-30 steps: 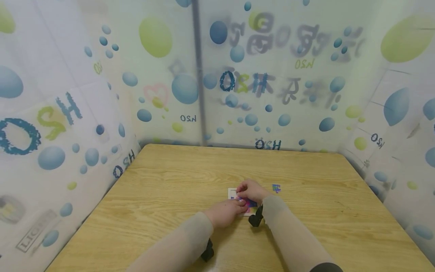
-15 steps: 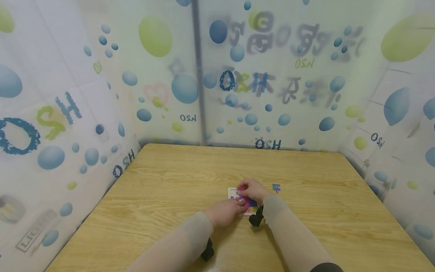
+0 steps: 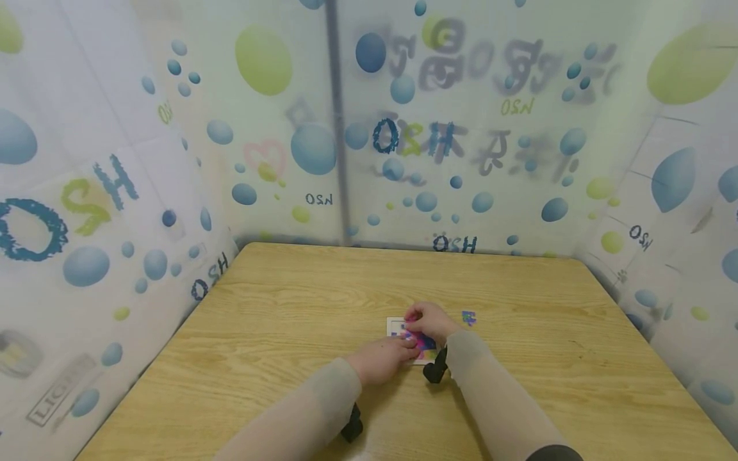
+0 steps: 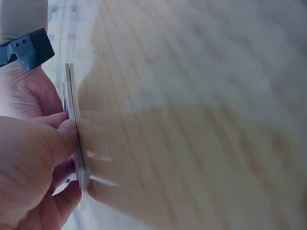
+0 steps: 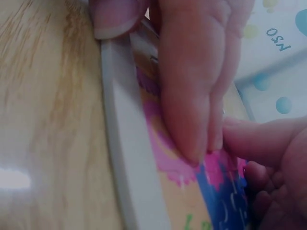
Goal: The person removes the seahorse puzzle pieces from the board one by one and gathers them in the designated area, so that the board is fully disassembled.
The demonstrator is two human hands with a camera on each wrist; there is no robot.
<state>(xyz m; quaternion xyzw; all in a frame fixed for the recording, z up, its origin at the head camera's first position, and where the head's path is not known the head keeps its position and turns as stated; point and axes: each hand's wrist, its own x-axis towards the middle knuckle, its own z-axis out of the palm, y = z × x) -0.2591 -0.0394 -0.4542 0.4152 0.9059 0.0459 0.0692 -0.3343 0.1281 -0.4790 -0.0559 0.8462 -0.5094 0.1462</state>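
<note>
Fingers of the left hand [image 3: 377,363] curl at the near left corner of a flat, white-rimmed, multicoloured jigsaw board [image 3: 389,325], steadying it. Over the board, the right hand [image 3: 428,322] has edged slightly right, baring more of the far left part; its fingertips are close together, any grip hidden. Beyond the board's right side lies a blue-purple jigsaw piece [image 3: 469,318], so the puzzle seems unfinished.
</note>
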